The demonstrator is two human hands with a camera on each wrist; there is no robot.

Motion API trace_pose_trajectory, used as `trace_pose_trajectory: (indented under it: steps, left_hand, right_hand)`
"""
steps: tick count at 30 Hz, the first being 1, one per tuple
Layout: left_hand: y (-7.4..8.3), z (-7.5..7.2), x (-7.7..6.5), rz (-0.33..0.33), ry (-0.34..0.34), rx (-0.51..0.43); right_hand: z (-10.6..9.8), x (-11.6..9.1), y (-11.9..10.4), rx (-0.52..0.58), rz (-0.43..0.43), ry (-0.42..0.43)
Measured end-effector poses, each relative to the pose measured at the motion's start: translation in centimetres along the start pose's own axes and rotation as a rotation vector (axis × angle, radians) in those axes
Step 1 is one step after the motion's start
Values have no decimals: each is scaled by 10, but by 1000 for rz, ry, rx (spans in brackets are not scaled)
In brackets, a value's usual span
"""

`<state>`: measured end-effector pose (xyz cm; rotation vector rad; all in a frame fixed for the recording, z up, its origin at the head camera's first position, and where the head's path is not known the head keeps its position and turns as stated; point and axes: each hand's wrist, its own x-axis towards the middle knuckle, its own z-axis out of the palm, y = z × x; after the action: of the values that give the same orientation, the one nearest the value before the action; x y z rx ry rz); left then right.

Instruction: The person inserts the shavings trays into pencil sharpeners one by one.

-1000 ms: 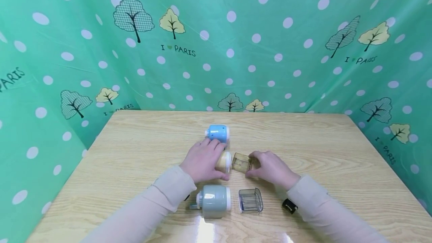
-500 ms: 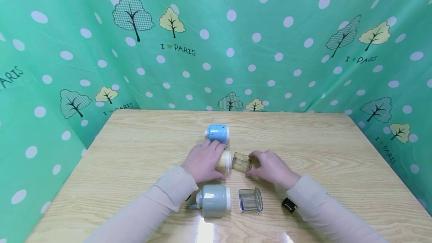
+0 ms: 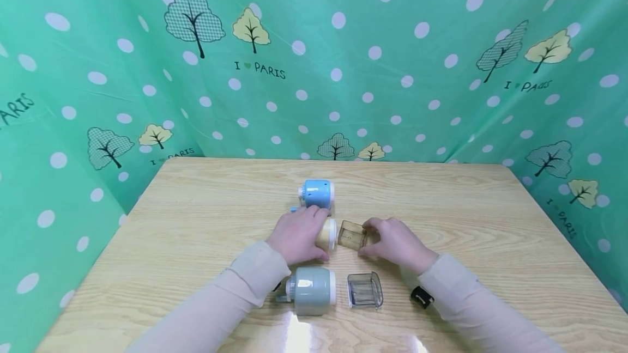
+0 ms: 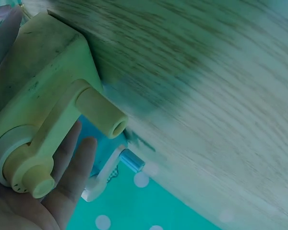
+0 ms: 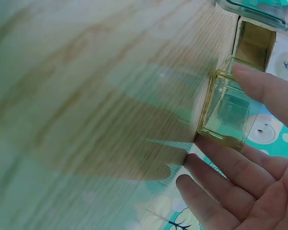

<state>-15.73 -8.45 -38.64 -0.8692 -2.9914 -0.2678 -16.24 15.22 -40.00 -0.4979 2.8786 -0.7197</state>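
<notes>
My left hand (image 3: 296, 236) grips a yellow crank pencil sharpener (image 3: 325, 233) lying on its side, its white end facing right. In the left wrist view its crank handle (image 4: 101, 112) points out past my palm. My right hand (image 3: 396, 244) pinches a clear yellowish shavings drawer (image 3: 351, 235) between thumb and fingers, just right of that white end. The right wrist view shows the drawer (image 5: 228, 112) low at the tabletop, near the sharpener's square opening (image 5: 253, 45). The left hand covers most of the yellow sharpener in the head view.
A blue sharpener (image 3: 318, 193) lies behind the yellow one, close to my left fingertips. Nearer me lies a grey-green sharpener (image 3: 314, 290), with a clear grey drawer (image 3: 364, 290) to its right. A green dotted cloth (image 3: 275, 80) hangs behind the wooden table (image 3: 211, 195).
My left hand has shifted very slightly to the right, uncovering the blue sharpener's crank handle. The right hand stays at the drawer, with almost no movement.
</notes>
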Motion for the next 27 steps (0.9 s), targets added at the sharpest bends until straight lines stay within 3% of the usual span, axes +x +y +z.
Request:
trace_pose_trajectory:
  steps: [27]
  left_hand:
    - [0, 2, 5, -6, -6, -63]
  right_hand:
    - [-2, -2, 2, -28, -70, -8]
